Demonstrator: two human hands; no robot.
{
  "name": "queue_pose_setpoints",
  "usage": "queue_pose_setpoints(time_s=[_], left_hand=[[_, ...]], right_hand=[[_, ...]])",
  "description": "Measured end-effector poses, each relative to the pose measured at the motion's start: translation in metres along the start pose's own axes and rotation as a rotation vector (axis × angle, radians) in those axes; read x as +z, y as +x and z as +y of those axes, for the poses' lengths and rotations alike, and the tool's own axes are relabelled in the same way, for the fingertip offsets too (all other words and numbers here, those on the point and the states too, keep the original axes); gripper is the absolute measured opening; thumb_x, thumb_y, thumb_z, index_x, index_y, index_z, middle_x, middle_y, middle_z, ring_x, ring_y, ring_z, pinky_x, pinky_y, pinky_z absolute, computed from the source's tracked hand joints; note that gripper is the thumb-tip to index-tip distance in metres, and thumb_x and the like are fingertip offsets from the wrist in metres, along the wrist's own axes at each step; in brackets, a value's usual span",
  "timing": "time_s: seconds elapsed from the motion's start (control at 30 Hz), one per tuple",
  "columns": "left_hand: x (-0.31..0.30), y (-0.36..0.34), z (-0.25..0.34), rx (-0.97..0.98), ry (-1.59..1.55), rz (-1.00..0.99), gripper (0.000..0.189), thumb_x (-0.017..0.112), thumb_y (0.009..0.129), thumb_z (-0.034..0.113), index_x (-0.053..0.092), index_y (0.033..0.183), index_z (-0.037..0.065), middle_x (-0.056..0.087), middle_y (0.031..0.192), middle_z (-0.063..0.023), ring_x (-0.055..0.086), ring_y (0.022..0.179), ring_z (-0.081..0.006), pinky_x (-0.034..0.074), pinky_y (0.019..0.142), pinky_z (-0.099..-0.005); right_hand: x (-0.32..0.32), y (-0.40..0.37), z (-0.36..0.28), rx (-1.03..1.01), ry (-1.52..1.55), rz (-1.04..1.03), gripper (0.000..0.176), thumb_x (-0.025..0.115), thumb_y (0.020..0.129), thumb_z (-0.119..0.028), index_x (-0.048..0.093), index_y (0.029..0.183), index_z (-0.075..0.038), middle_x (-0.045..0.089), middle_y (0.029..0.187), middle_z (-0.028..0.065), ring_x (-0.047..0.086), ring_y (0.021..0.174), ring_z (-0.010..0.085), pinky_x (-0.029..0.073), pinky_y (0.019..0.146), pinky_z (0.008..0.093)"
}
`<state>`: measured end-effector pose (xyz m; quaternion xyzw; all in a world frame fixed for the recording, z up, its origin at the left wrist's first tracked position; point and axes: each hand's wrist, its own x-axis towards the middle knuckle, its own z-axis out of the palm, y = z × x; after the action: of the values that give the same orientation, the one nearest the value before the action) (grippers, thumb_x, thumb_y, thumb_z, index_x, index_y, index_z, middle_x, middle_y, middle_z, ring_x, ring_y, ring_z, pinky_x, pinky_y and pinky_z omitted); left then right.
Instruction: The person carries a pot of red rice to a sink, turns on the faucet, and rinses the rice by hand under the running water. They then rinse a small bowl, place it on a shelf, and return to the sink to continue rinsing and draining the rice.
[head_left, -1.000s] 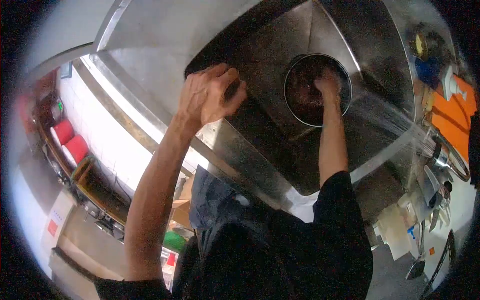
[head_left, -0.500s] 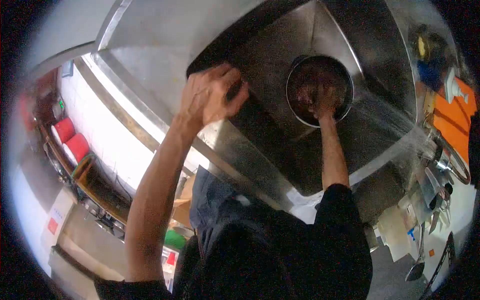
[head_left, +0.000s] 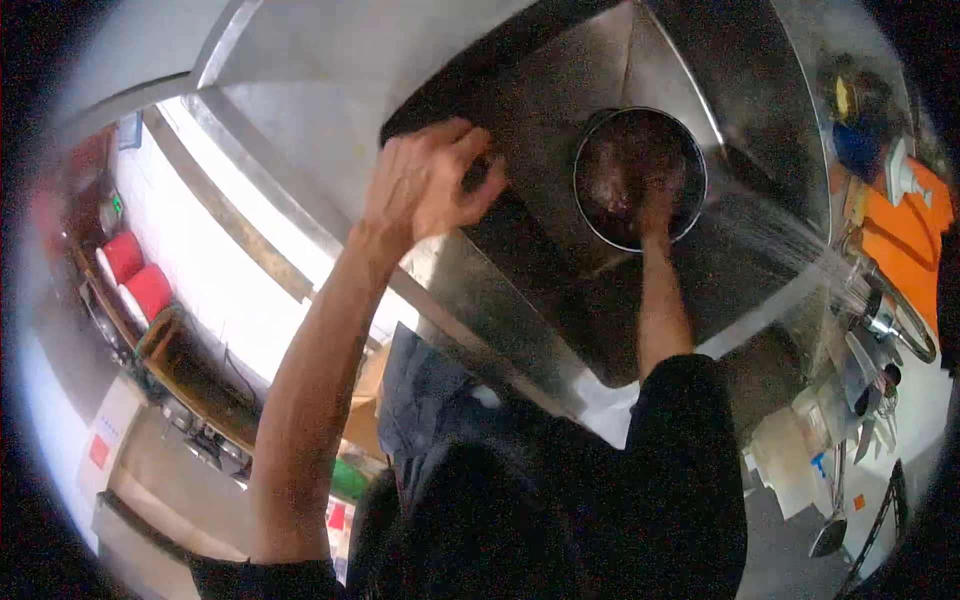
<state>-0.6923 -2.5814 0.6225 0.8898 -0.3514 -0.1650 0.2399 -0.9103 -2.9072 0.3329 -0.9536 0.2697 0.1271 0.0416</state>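
A round pot (head_left: 578, 190) with a bright rim stands in a dark metal sink (head_left: 560, 250). My right hand (head_left: 657, 205) reaches down into it, among reddish-brown contents (head_left: 612, 180); its fingers are blurred and partly hidden. My left hand (head_left: 435, 180) is raised over the sink's left edge, apart from the pot, with its fingers curled and a gap between thumb and fingers. Nothing can be made out in it. Water (head_left: 770, 225) sprays from a spray head (head_left: 868, 290) on the right toward the pot.
Knives and a ladle (head_left: 830, 535) hang at the lower right. Beside the spray head is an orange board (head_left: 895, 240) with a white pump top (head_left: 905, 175). Two red rolls (head_left: 148, 290) sit at the far left, near a shelf. A dark apron (head_left: 420, 400) covers my front.
My right hand has shifted inside the pot and its fingers are more blurred. My left hand has moved slightly to the right. The water still sprays.
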Motion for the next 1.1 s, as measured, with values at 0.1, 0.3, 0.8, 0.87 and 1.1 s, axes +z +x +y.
queue_pose_setpoints(time_s=[0.1, 0.3, 0.8, 0.87, 1.1], left_hand=[[0.003, -0.003, 0.002, 0.022, -0.026, 0.036, 0.021, 0.065, 0.08, 0.024, 0.062, 0.083, 0.004, 0.062, 0.082, -0.0149, 0.062, 0.072, -0.0357, 0.052, 0.063, -0.044], [0.002, -0.002, 0.0, 0.007, 0.022, 0.037, 0.021, 0.065, 0.08, 0.025, 0.063, 0.085, 0.005, 0.062, 0.082, -0.0148, 0.062, 0.073, -0.0359, 0.051, 0.064, -0.0445], [-0.001, 0.003, 0.001, 0.043, 0.012, 0.049, 0.019, 0.065, 0.079, 0.024, 0.062, 0.078, 0.005, 0.06, 0.074, -0.0113, 0.061, 0.065, -0.0324, 0.05, 0.056, -0.0423], [0.0, 0.001, 0.003, 0.036, 0.008, 0.044, 0.019, 0.065, 0.079, 0.023, 0.062, 0.077, 0.005, 0.06, 0.074, -0.0112, 0.061, 0.065, -0.0324, 0.05, 0.056, -0.0422], [-0.002, -0.001, 0.002, 0.045, 0.021, 0.043, 0.017, 0.066, 0.079, 0.023, 0.064, 0.079, 0.006, 0.062, 0.077, -0.0106, 0.062, 0.066, -0.0317, 0.051, 0.058, -0.0418]], right_hand=[[0.003, 0.03, 0.028, 0.031, 0.156, -0.183, 0.071, 0.065, 0.083, -0.031, 0.035, 0.142, -0.005, 0.041, 0.141, 0.0219, 0.04, 0.13, 0.0364, 0.031, 0.107, 0.0518], [-0.017, 0.021, -0.043, 0.14, 0.049, 0.042, 0.07, 0.065, 0.083, -0.031, 0.036, 0.141, -0.005, 0.041, 0.142, 0.0218, 0.039, 0.131, 0.036, 0.031, 0.107, 0.0507], [-0.01, 0.079, -0.035, 0.114, 0.181, -0.066, 0.067, 0.065, 0.083, -0.03, 0.04, 0.139, -0.004, 0.04, 0.142, 0.0217, 0.037, 0.133, 0.0351, 0.031, 0.107, 0.0478], [-0.011, 0.096, -0.017, 0.075, 0.312, -0.215, 0.067, 0.065, 0.083, -0.03, 0.04, 0.139, -0.003, 0.04, 0.143, 0.0217, 0.036, 0.133, 0.035, 0.031, 0.108, 0.0474], [-0.023, 0.032, -0.082, 0.131, 0.123, 0.091, 0.066, 0.065, 0.082, -0.03, 0.042, 0.138, -0.003, 0.04, 0.143, 0.0216, 0.035, 0.134, 0.0345, 0.031, 0.108, 0.0461]])
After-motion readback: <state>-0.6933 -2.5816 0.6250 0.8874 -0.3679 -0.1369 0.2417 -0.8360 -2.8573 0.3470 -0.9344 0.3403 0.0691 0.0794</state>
